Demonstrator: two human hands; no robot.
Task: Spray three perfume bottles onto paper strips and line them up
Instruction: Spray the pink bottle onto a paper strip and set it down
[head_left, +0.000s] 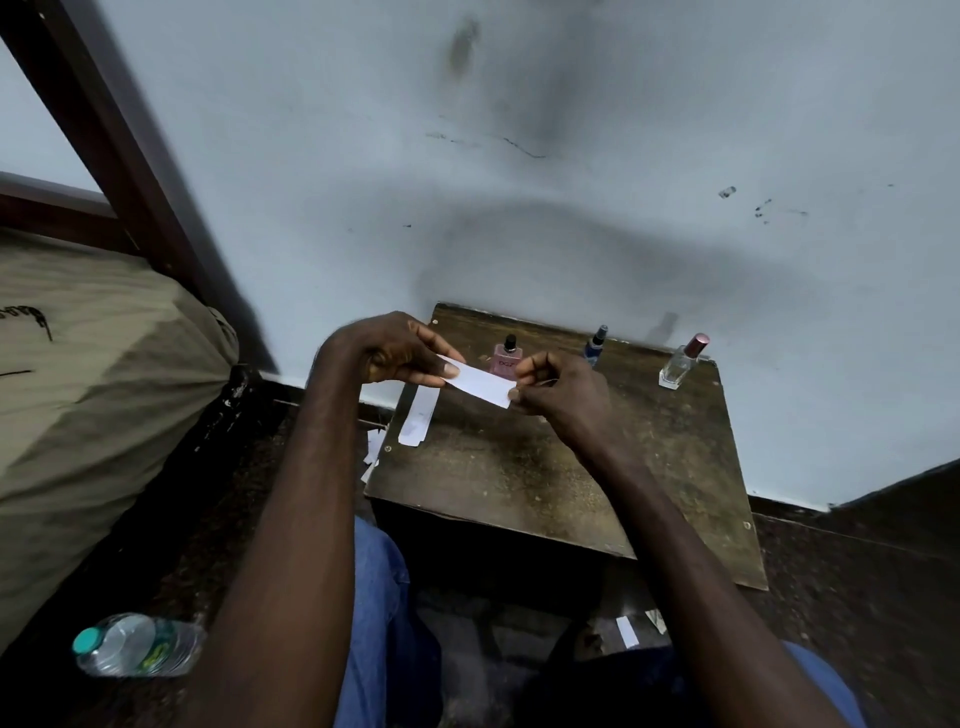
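White paper strip (480, 385) pinched at both ends, left hand (387, 348) and right hand (563, 392). Second strip (420, 415) flat on wooden table (519, 467) below left hand. Beyond the hands, pink bottle (505, 358), blue bottle (595, 345), clear bottle (680, 364).

A modest home room — scuffed wall (519, 156), worn wooden table (545, 467), bed frame (104, 130) (bedding beside it).

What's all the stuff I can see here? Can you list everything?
perfume bottles: 3; pink, blue, clear; back of table
held paper strip: 1, white, between both hands
lying paper strip: 1, white, table's left edge
wooden table: 1, dark brown, against wall
paper scraps: several, white, floor
water bottle: 1, clear, teal cap, floor left
left hand: pinching strip
right hand: pinching strip
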